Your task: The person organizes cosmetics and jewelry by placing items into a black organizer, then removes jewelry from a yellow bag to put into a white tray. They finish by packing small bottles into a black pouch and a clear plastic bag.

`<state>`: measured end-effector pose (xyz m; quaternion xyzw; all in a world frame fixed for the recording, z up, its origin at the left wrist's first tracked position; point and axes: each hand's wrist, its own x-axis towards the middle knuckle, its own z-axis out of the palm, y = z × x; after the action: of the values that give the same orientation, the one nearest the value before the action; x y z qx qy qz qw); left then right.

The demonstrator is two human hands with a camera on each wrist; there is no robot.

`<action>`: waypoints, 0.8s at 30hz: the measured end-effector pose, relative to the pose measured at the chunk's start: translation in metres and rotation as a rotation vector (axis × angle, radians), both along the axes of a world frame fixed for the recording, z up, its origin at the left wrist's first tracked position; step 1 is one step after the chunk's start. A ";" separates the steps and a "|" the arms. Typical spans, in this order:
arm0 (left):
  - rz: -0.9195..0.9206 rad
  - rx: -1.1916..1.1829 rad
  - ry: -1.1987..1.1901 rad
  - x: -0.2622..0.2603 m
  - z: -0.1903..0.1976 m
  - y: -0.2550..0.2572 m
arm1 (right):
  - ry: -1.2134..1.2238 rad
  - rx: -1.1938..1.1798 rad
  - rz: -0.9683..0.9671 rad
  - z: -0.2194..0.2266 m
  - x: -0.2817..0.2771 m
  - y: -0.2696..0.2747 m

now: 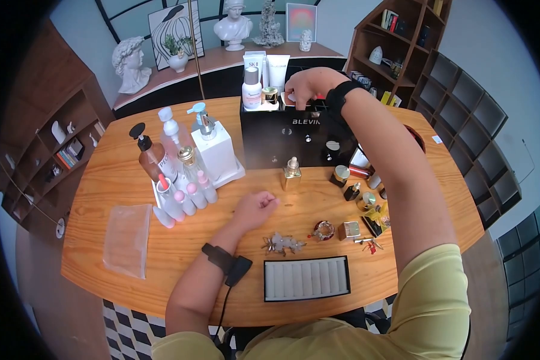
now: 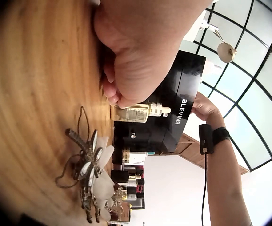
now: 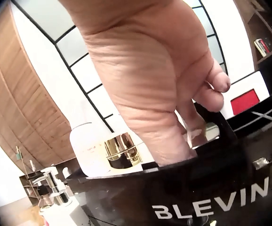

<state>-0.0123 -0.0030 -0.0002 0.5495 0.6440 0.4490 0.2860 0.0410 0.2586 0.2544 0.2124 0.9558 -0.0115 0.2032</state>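
My right hand (image 1: 309,85) reaches over the rim of the glossy black BLEVINS box (image 1: 270,138), its fingers down inside. In the right wrist view the fingertips of my right hand (image 3: 150,80) are partly hidden by the box wall (image 3: 126,195); whether they pinch anything cannot be made out. Loosely curled and holding nothing, my left hand (image 1: 257,210) rests on the table. A gold dropper bottle (image 1: 292,174) stands upright between it and the box. White tubes (image 1: 277,72), a pink-white bottle (image 1: 252,90) and a gold-lidded jar (image 3: 122,149) fill the box's left part.
Pump bottles (image 1: 153,157) and small pink-capped bottles (image 1: 193,195) stand left, beside a clear pouch (image 1: 127,240). Cosmetics and small jars (image 1: 341,175) line the right. Near the front lie a flower hair clip (image 1: 282,243) and a grey slotted tray (image 1: 306,279).
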 end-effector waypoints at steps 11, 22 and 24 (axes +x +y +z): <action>0.009 -0.032 0.000 0.000 0.000 0.001 | 0.026 -0.108 -0.150 0.004 0.012 -0.006; 0.008 -0.048 -0.009 -0.001 0.000 0.001 | 0.021 -0.239 -0.246 0.010 0.026 -0.008; 0.014 -0.052 -0.009 -0.001 -0.001 0.002 | 0.070 -0.260 -0.240 0.008 0.027 -0.007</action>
<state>-0.0135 -0.0007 -0.0013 0.5354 0.6579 0.4366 0.2998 0.0679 0.2518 0.2623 0.2962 0.9205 -0.1665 0.1929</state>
